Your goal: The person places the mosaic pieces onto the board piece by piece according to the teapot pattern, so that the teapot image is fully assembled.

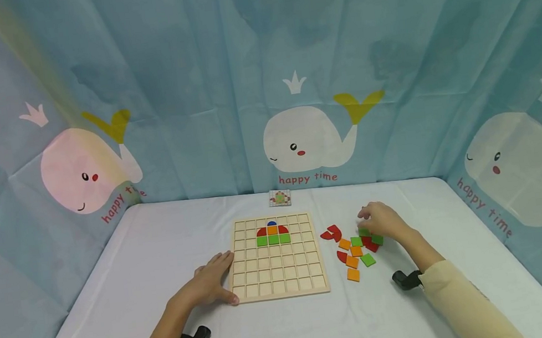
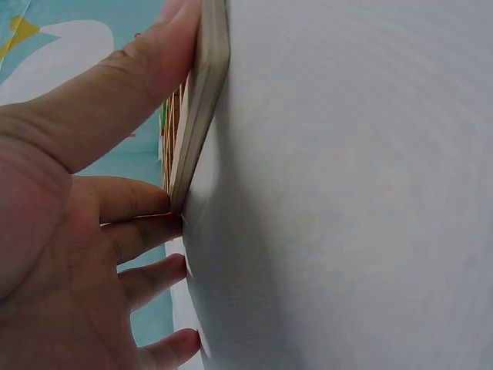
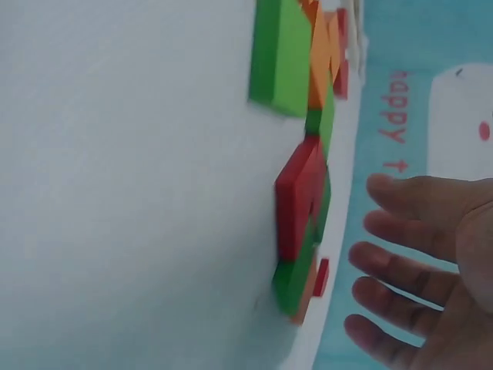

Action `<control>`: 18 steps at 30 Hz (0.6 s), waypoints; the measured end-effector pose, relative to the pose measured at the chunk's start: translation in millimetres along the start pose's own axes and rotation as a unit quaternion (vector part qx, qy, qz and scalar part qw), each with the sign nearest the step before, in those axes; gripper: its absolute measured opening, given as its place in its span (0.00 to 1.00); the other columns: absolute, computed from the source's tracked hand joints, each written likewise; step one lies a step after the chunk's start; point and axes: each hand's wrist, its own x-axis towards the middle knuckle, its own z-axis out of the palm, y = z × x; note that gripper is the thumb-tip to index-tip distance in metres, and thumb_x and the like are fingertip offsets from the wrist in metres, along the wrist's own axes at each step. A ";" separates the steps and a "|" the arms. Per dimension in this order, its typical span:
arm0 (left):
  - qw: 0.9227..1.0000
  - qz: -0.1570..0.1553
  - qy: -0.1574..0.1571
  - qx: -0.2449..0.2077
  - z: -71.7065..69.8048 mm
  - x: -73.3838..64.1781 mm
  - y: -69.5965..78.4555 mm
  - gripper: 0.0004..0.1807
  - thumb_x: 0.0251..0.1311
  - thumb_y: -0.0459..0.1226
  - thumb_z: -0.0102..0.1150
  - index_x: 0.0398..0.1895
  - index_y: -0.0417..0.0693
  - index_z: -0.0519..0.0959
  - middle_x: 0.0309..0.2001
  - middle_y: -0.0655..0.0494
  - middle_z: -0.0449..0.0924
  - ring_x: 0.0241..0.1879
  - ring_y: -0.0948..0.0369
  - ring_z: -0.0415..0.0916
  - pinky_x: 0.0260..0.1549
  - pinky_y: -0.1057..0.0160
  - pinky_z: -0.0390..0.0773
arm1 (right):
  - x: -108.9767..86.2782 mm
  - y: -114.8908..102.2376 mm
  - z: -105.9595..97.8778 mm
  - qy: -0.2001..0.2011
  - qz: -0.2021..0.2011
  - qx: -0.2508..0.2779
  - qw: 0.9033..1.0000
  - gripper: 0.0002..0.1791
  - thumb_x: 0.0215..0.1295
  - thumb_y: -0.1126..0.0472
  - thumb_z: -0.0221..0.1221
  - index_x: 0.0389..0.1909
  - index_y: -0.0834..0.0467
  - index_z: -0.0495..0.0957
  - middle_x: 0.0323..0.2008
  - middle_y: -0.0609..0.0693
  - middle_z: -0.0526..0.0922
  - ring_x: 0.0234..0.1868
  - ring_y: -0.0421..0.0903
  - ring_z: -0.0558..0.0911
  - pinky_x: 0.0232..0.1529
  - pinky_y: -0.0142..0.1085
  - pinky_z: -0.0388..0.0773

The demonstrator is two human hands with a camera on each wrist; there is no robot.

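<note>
On my left side, the left hand [image 1: 207,283] is spread wide, its thumb at the near left corner of the wooden board [image 1: 277,275] and its forefinger touching the left edge; its other fingertips meet the cloth. The right hand [image 1: 384,220] hovers over the far right part of the loose tiles, its fingers loosely extended, and from the wrist view I see nothing held in them.

The board lies flat in the middle of the table [image 1: 149,249], pale and plain-grained, divided by thin raised ridges into square cells. Near its far side I see a small stepped figure: a round-topped blue piece [image 1: 271,223], then an orange square [image 1: 272,230] between two red pieces [image 1: 261,232] with curved outer edges, then a row of three green squares [image 1: 273,240].

To the board's right the loose tiles [image 1: 352,262] lie scattered: flat, glossy, thick-edged, in orange, green and red, some squares, some red rounded wedges. Beyond the board lies a patterned card [image 1: 280,198], and behind the table hangs a blue whale-print curtain [image 1: 194,155].
</note>
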 end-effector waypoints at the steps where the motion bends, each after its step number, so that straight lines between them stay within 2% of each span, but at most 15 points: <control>1: 1.000 0.000 0.000 0.000 -0.3 -0.4 0.3 0.64 0.31 0.47 0.81 0.74 0.36 0.56 0.75 0.38 0.53 0.75 0.38 0.46 0.67 0.30 0.49 | -0.8 2.7 0.1 -0.002 0.004 -0.002 1.000 0.17 0.62 0.56 0.63 0.46 0.63 0.84 0.42 0.57 0.84 0.38 0.50 0.78 0.46 0.46 0.82; 8: 1.000 0.001 0.001 0.002 0.3 0.0 -0.2 0.64 0.31 0.48 0.81 0.74 0.36 0.56 0.75 0.38 0.53 0.75 0.38 0.47 0.66 0.30 0.50 | -8.4 16.2 -0.1 -0.023 0.026 -0.014 0.999 0.17 0.60 0.56 0.66 0.43 0.65 0.84 0.38 0.57 0.85 0.38 0.51 0.79 0.49 0.49 0.81; 18: 1.000 0.001 0.003 0.001 1.4 1.0 -2.0 0.65 0.30 0.48 0.81 0.74 0.36 0.56 0.75 0.38 0.53 0.75 0.38 0.47 0.66 0.30 0.49 | -16.6 33.3 -4.7 -0.023 0.026 -0.007 0.999 0.13 0.59 0.57 0.67 0.37 0.64 0.84 0.34 0.56 0.85 0.34 0.48 0.78 0.44 0.46 0.81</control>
